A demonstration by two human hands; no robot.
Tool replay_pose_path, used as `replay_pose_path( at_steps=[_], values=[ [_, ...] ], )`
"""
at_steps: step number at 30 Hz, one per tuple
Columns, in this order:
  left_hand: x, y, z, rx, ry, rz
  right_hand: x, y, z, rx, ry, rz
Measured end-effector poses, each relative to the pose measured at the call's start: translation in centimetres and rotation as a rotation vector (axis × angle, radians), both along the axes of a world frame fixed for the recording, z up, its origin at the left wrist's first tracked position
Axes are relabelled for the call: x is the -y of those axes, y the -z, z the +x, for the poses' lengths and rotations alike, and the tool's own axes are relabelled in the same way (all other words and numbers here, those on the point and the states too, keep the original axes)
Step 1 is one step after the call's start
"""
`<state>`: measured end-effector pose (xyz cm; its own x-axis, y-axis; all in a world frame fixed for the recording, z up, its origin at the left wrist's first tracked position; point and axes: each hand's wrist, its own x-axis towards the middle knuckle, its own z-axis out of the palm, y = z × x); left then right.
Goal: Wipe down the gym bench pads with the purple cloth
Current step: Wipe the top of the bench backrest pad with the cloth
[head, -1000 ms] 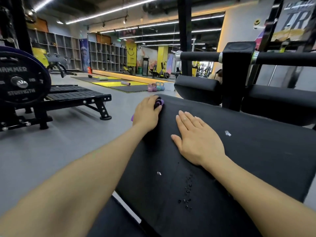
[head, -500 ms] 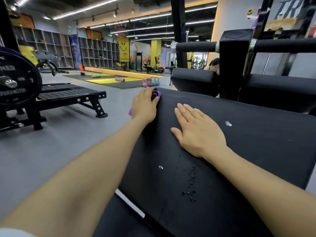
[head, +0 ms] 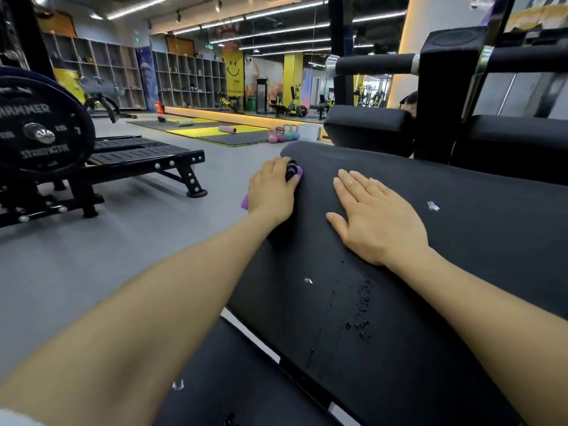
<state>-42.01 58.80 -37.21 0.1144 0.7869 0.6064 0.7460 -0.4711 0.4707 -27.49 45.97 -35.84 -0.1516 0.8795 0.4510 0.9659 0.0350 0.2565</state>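
A wide black bench pad fills the centre and right of the view. At its far left edge my left hand grips the bunched purple cloth and presses it against the pad's side; a purple corner sticks out below the hand. My right hand lies flat on top of the pad, fingers straight and together. Water droplets and a few white specks sit on the pad nearer to me. A second black pad lies lower, close to me.
Black roller pads and an upright post stand just behind the bench. A weight plate and a low black platform are on the left. Grey floor lies between. Kettlebells and mats sit farther back.
Both hands stay in much the same place on the pad. The view has shifted slightly, and the left hand has slid a little along the pad's edge with the cloth.
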Motion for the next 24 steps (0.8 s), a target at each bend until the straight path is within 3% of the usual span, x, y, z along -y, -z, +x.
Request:
replay_pose_path(
  at_steps=[4, 10, 18, 24],
  values=[
    [2.6, 1.6, -1.0, -0.013, 0.04, 0.042, 0.1, -0.1, -0.1, -0.001, 0.003, -0.017],
    [10.9, 7.4, -4.6, -0.035, 0.134, -0.045, 0.2, -0.1, -0.1, 0.007, 0.021, -0.022],
    [3.2, 3.0, -2.8, -0.014, -0.027, -0.055, 0.0, 0.0, -0.1, 0.018, 0.03, -0.009],
    [9.3, 6.8, -5.3, -0.036, 0.091, -0.083, 0.2, 0.0, -0.2, 0.022, 0.039, -0.012]
  ],
)
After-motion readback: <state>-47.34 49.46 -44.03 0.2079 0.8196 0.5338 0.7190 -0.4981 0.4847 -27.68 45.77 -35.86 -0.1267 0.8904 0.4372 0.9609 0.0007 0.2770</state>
